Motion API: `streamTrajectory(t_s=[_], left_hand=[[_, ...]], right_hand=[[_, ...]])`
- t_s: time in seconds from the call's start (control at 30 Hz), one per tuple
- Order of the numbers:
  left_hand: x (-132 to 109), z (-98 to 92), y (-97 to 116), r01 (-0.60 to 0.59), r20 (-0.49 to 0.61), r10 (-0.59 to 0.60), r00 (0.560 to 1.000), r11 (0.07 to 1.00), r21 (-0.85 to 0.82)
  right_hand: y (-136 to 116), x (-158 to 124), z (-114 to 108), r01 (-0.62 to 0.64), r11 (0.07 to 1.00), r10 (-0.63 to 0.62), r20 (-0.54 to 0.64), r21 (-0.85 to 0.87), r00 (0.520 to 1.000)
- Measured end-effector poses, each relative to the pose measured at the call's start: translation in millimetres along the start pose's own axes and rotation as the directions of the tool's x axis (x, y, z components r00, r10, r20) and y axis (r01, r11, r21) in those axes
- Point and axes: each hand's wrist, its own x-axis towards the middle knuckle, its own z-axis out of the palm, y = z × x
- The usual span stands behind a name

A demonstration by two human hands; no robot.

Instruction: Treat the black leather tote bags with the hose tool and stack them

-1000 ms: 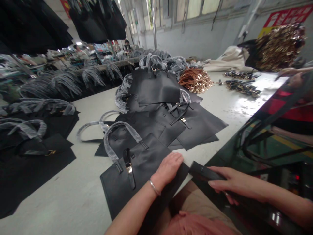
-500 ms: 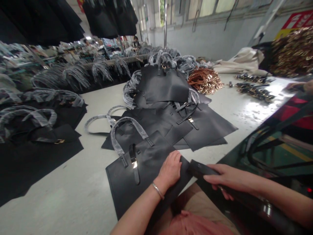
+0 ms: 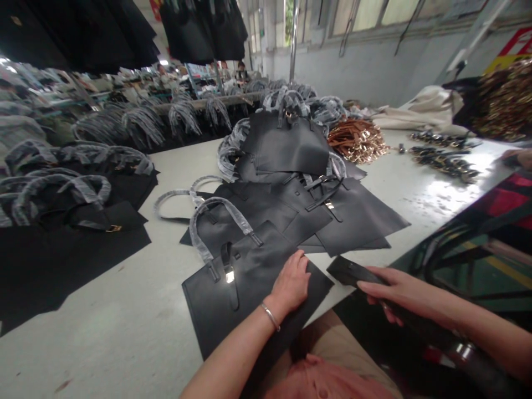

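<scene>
Your left hand (image 3: 291,285), a bangle (image 3: 270,317) on its wrist, lies spread and pressing flat on a black leather tote panel (image 3: 236,293) near the table's front edge. Your right hand (image 3: 394,291) curls around a black leather strip (image 3: 349,271), thumb and fingers closed on it, just beyond the panel's corner and over the table edge. Plastic-wrapped handles (image 3: 220,221) rise from the panel's far side, and it overlaps a loose pile of similar black panels (image 3: 357,221). Farther along the white worktable (image 3: 103,321) lie tan straps with gold hardware (image 3: 357,141), dark buckled straps (image 3: 444,160) and a cream cloth sack (image 3: 419,111). More black bags (image 3: 70,260) lie to your left, others hang overhead (image 3: 199,27), and a dark metal machine frame (image 3: 457,249) stands to your right. Another person's hand (image 3: 517,158) shows at the far right.
</scene>
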Motion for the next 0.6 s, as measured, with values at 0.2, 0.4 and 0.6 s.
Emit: streamTrajectory(t_s=[0.2,0.4,0.6], left_hand=[[0,-4.3,1,0.009,-0.01,-0.01,1.0,0.996,-0.084],[2,-5.0,-4,0.062,-0.068,-0.073,0.995,0.986,-0.157],[0,-6.1,-4,0.005,-0.074,-0.019,0.997,0.981,-0.193]], right_hand=[[12,-8,13,-0.03,0.999,0.025,0.153,0.03,0.988],[-6,21,22,-0.021,0.998,0.01,0.174,0.06,0.985],[-9,29,19,0.09,0.996,-0.087,0.113,-0.018,0.99]])
